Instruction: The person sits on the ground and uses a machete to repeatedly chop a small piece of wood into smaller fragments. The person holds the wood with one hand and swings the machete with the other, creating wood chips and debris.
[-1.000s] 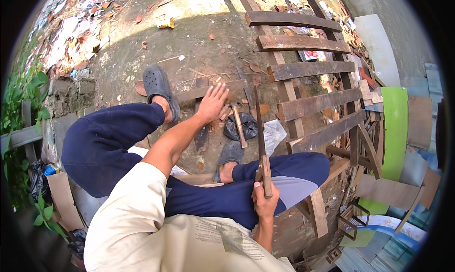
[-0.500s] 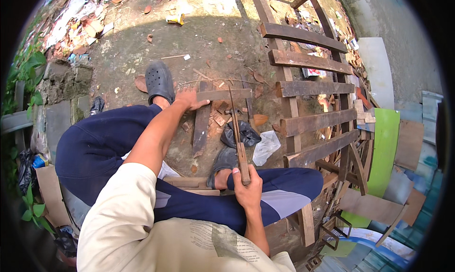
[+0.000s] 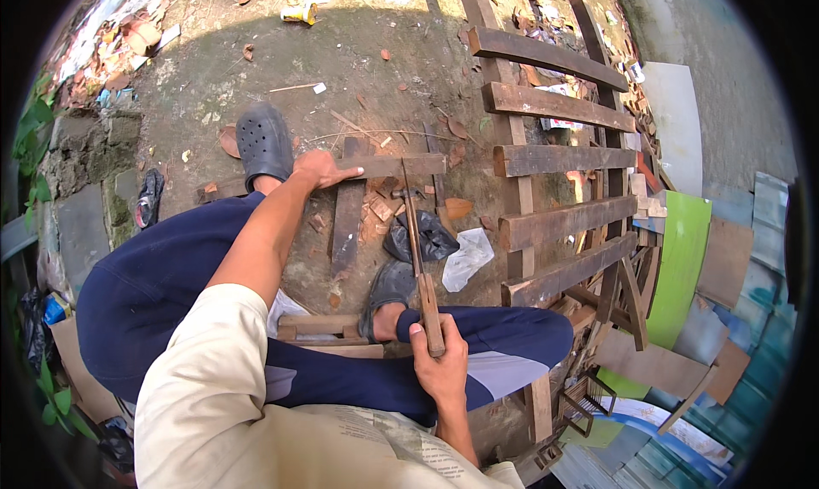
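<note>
Past second: lowered handsaw (image 3: pixel 426 295), held in right grip (image 3: pixel 441 365), over twelve-o'clock wooden batten (image 3: pixel 384 166); clasped batten in left grip (image 3: pixel 320 168), steadying it.

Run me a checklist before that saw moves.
1. Right hand closed around the handle of the saw: ok.
2. Left hand on the plank: ok.
3. Left hand apart from the blade: ok, it sits well to the left.
4. Blade touching the plank: cannot tell; its far end overlaps the plank in this view.
5. Area below the blade clear: not ok; a black plastic bag lies there.
6. Right shoe safely apart from the blade: cannot tell; they appear close, depth unclear.
</note>
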A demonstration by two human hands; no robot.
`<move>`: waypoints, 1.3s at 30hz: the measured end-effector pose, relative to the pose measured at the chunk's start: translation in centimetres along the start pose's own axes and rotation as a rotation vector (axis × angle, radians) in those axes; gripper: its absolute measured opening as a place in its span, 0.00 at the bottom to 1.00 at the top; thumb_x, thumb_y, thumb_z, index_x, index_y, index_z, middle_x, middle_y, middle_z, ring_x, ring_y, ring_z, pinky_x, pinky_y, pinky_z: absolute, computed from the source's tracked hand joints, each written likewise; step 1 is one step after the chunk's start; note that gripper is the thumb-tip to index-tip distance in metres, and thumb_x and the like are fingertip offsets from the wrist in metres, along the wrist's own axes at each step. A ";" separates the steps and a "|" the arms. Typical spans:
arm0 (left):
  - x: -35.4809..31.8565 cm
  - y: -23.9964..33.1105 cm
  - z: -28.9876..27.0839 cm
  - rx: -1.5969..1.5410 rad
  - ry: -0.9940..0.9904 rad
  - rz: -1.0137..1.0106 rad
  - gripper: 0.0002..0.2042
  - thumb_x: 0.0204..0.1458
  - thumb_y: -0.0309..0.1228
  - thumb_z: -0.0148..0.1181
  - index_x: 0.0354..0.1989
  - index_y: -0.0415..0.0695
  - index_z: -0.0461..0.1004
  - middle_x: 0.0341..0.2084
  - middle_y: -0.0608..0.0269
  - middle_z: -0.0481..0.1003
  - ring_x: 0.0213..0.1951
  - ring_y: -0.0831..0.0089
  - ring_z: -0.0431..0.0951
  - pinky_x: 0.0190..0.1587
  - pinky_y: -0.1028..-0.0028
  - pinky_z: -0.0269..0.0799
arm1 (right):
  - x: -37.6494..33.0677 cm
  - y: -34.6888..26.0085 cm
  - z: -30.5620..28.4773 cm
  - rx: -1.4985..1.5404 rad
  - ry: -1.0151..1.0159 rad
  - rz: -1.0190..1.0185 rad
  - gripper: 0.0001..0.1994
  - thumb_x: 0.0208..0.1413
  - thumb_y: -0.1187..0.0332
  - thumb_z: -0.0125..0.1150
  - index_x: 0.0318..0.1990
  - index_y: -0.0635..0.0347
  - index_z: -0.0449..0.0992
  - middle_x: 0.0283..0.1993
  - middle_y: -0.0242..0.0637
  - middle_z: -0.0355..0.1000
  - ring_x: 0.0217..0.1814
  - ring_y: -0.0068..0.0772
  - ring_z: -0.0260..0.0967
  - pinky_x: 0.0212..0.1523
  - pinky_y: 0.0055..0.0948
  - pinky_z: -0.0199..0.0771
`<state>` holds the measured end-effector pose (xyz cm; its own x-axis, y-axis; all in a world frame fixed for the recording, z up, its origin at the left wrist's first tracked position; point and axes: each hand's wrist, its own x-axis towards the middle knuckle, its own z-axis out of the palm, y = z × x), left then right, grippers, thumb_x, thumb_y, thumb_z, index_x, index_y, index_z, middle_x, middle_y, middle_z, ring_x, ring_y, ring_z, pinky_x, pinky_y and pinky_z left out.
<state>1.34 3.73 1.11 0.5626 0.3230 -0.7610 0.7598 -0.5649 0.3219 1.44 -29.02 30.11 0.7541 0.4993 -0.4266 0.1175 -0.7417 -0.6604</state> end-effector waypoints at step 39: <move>1.8 0.1 0.2 0.059 0.122 -0.048 0.51 0.48 0.78 0.52 0.47 0.28 0.82 0.44 0.32 0.81 0.50 0.42 0.82 0.56 0.51 0.76 | 5.5 1.4 3.0 0.200 0.026 -0.129 0.28 0.64 0.66 0.65 0.71 0.56 0.67 0.54 0.61 0.77 0.53 0.57 0.79 0.50 0.40 0.80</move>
<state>2.32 4.06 -0.33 0.5645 0.4382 -0.6995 0.7681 -0.5892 0.2508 3.82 -26.03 25.00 0.7579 0.5704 -0.3165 0.0852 -0.5676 -0.8189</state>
